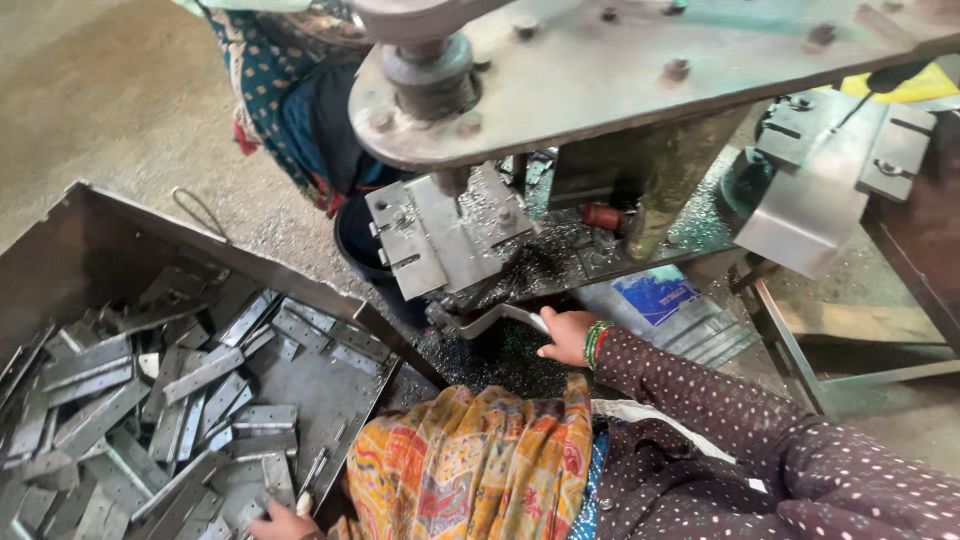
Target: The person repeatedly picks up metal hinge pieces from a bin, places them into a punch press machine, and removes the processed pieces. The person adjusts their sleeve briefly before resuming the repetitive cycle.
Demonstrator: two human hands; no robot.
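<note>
My right hand (566, 334), with green and red bangles at the wrist, is closed around a flat metal piece (500, 318) just below the die block (445, 232) of a heavy press (620, 75). My left hand (283, 522) shows only at the bottom edge, reaching into a metal bin (90, 225). It rests on the pile of flat grey metal strips (150, 420); its fingers are partly cut off by the frame. My patterned orange scarf (480, 465) and dotted dark sleeve (740, 420) fill the lower right.
Metal shavings cover the press bed (560, 255). A person in blue patterned cloth (285, 90) sits beyond the press. A black bucket (360, 245) stands under the die. A blue card (655, 295), grey metal brackets (830, 170) and a frame (800, 360) lie at right.
</note>
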